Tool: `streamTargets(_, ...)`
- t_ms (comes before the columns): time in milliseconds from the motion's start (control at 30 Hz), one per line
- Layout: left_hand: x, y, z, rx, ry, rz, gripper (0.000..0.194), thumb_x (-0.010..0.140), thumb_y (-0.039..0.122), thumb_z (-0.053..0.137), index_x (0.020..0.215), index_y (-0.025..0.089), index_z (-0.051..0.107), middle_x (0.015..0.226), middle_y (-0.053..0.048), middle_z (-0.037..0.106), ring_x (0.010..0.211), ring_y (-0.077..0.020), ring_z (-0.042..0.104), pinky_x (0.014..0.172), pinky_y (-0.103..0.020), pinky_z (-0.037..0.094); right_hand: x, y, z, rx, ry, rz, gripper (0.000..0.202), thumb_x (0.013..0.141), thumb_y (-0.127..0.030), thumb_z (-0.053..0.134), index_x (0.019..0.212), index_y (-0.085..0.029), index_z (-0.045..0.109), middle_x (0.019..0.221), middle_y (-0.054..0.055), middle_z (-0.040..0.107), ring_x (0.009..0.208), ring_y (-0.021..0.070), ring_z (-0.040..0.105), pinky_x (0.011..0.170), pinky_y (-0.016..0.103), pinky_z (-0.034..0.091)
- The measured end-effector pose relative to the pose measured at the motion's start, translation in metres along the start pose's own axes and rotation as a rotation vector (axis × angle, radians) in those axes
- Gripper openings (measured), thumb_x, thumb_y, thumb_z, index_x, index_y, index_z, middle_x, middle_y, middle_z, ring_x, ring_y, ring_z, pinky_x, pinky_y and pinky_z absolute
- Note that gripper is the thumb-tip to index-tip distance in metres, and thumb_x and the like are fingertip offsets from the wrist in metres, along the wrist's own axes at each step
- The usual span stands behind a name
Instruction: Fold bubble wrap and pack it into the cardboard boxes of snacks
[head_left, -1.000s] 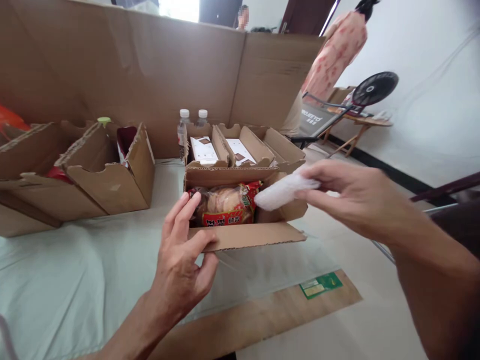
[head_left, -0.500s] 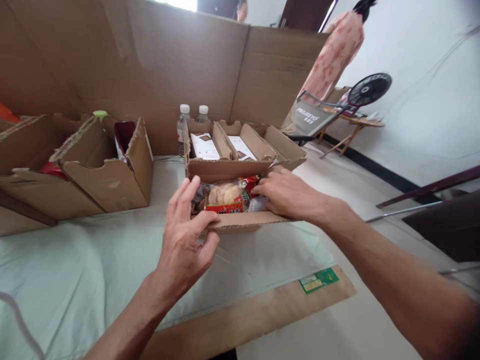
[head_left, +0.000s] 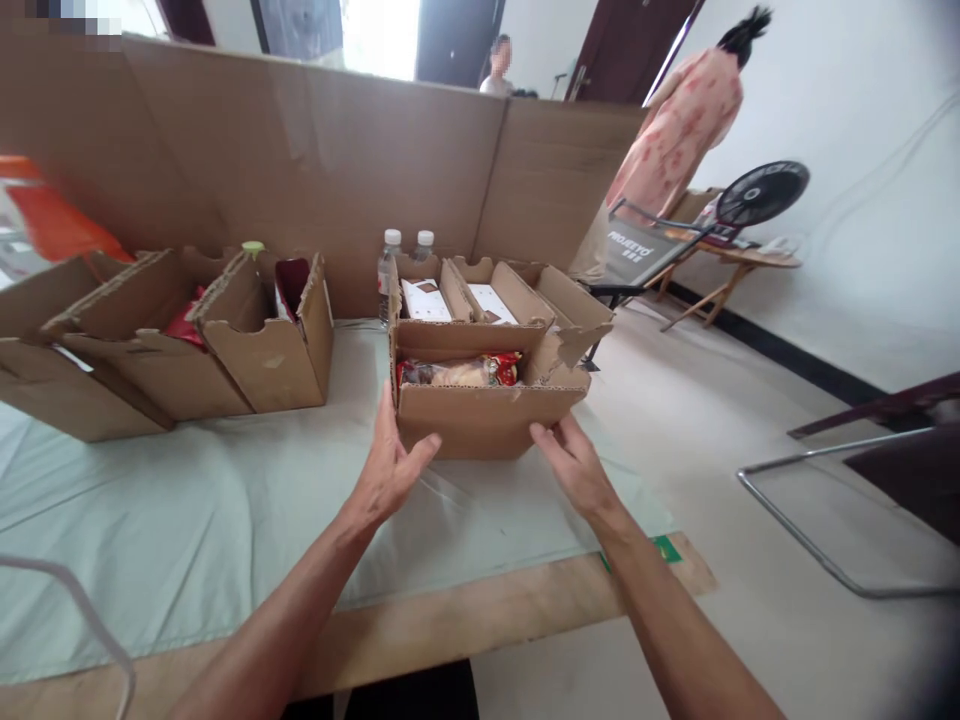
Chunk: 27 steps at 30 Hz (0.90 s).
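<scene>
the small cardboard box (head_left: 480,415) stands straight ahead of both hands on the pale green cloth (head_left: 187,520) of the table, its long axis running left to right across the person's front, so that each hand meets one end of its near wall. the left hand (head_left: 390,470) lies open against the box's near left corner, fingers (head_left: 387,425) spread and pointing up along the wall, thumb out toward the bottom edge; it touches the cardboard but closes on nothing. the right hand (head_left: 574,465) is likewise open, its fingertips at the lower right corner of the same wall, palm turned inward, and it grips nothing that can be seen. both hands are about equally close to the box. just beyond the fingers, inside the box, lies a red and clear snack packet (head_left: 469,372) holding pale round pieces, its length along the box's length; whether something else lies beside it cannot be told. farther from the fingers, touching the box's back, a second open box (head_left: 480,300) holds two white cartons side by side, with two capped water bottles (head_left: 405,262) behind it. well off to the left of the left hand stand larger open boxes (head_left: 225,340) with red packets inside. beyond the cardboard screen (head_left: 300,170), a person in a patterned dress (head_left: 675,130) stands near a fan (head_left: 761,190).
</scene>
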<state>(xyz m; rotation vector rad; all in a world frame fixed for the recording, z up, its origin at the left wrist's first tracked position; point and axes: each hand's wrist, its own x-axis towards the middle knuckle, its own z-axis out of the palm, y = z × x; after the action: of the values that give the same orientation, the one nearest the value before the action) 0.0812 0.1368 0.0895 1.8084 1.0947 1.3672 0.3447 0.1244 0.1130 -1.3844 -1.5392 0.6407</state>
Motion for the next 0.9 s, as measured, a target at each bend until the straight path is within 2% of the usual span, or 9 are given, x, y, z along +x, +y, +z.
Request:
streamTargets(133, -0.033, 0.018, -0.011, -0.209, 0.032, -0.134, 0.075, 0.095, 0.047, 0.061, 0.157, 0.021, 0.026, 0.157, -0.018, 0.044, 0.147, -0.0303, 0.044, 0.122, -0.051, 0.037, -0.044, -0.02, 0.004, -0.061, 0.048, 0.02, 0.042, 0.099, -0.051, 0.055, 0.124, -0.019, 0.061, 0.116, 0.009, 0.074, 0.102, 0.024, 0.069, 0.09, 0.036, 0.055)
streamTargets(300, -0.1, 0.036, -0.086, -0.178, 0.146, -0.301, 0.067, 0.09, 0.048, 0.071, 0.146, 0.023, 0.044, 0.146, -0.015, 0.056, 0.138, -0.0337, 0.053, 0.12, -0.055, 0.039, -0.105, -0.058, 0.04, -0.052, 0.014, -0.053, 0.027, 0.1, -0.043, 0.056, 0.113, -0.023, 0.068, 0.101, 0.005, 0.075, 0.093, 0.0223, 0.069, 0.084, 0.031, 0.055)
streamTargets(367, -0.095, 0.045, -0.12, -0.176, 0.237, -0.313, 0.065, 0.085, 0.044, 0.076, 0.141, 0.024, 0.049, 0.14, -0.012, 0.06, 0.137, -0.034, 0.053, 0.12, -0.053, 0.04, -0.098, -0.079, 0.063, 0.035, -0.071, -0.08, 0.029, 0.1, -0.041, 0.056, 0.12, -0.024, 0.067, 0.108, 0.005, 0.075, 0.095, 0.0214, 0.069, 0.085, 0.031, 0.055)
streamTargets(433, -0.067, 0.056, -0.14, -0.188, 0.322, -0.201, 0.061, 0.081, 0.041, 0.08, 0.134, 0.026, 0.054, 0.137, -0.008, 0.062, 0.136, -0.0323, 0.054, 0.118, -0.048, 0.042, -0.073, -0.097, 0.076, 0.129, -0.122, -0.099, 0.033, 0.099, -0.042, 0.057, 0.126, -0.024, 0.064, 0.114, 0.006, 0.074, 0.095, 0.0206, 0.068, 0.085, 0.031, 0.055)
streamTargets(500, -0.032, 0.068, -0.137, -0.232, 0.349, -0.033, 0.062, 0.078, 0.038, 0.08, 0.132, 0.025, 0.054, 0.138, -0.006, 0.062, 0.136, -0.0305, 0.053, 0.12, -0.047, 0.039, -0.045, -0.106, 0.073, 0.192, -0.043, -0.138, 0.034, 0.096, -0.044, 0.061, 0.122, -0.023, 0.065, 0.111, 0.006, 0.073, 0.093, 0.0205, 0.068, 0.084, 0.033, 0.055)
streamTargets(567, -0.007, 0.081, -0.118, -0.293, 0.265, 0.035, 0.076, 0.073, 0.034, 0.08, 0.141, 0.024, 0.047, 0.143, -0.008, 0.059, 0.137, -0.0314, 0.052, 0.121, -0.05, 0.038, -0.03, -0.103, 0.056, 0.193, 0.132, -0.184, 0.031, 0.093, -0.045, 0.065, 0.113, -0.022, 0.068, 0.107, 0.005, 0.073, 0.095, 0.0212, 0.066, 0.088, 0.035, 0.054)
streamTargets(700, -0.027, 0.093, -0.092, -0.26, 0.079, -0.046, 0.081, 0.081, 0.035, 0.076, 0.152, 0.026, 0.038, 0.155, -0.012, 0.049, 0.144, -0.0341, 0.045, 0.122, -0.055, 0.036, -0.052, -0.089, 0.028, 0.134, 0.312, -0.148, 0.026, 0.093, -0.043, 0.068, 0.111, -0.025, 0.072, 0.102, 0.002, 0.072, 0.099, 0.0214, 0.064, 0.092, 0.036, 0.051)
streamTargets(800, -0.064, 0.085, -0.118, -0.206, 0.154, -0.169, 0.073, 0.086, 0.038, 0.075, 0.149, 0.027, 0.042, 0.147, -0.011, 0.056, 0.135, -0.0317, 0.055, 0.118, -0.053, 0.041, -0.073, -0.1, 0.047, 0.143, 0.155, -0.093, 0.026, 0.094, -0.044, 0.068, 0.111, -0.025, 0.072, 0.097, 0.003, 0.073, 0.09, 0.0206, 0.065, 0.08, 0.033, 0.053)
streamTargets(900, -0.069, 0.073, -0.157, -0.18, 0.355, -0.074, 0.062, 0.082, 0.035, 0.08, 0.137, 0.027, 0.053, 0.137, -0.006, 0.063, 0.13, -0.0277, 0.058, 0.116, -0.044, 0.044, -0.063, -0.125, 0.082, 0.195, -0.044, -0.128, 0.029, 0.096, -0.043, 0.064, 0.118, -0.025, 0.068, 0.106, 0.004, 0.073, 0.088, 0.0195, 0.065, 0.077, 0.031, 0.053)
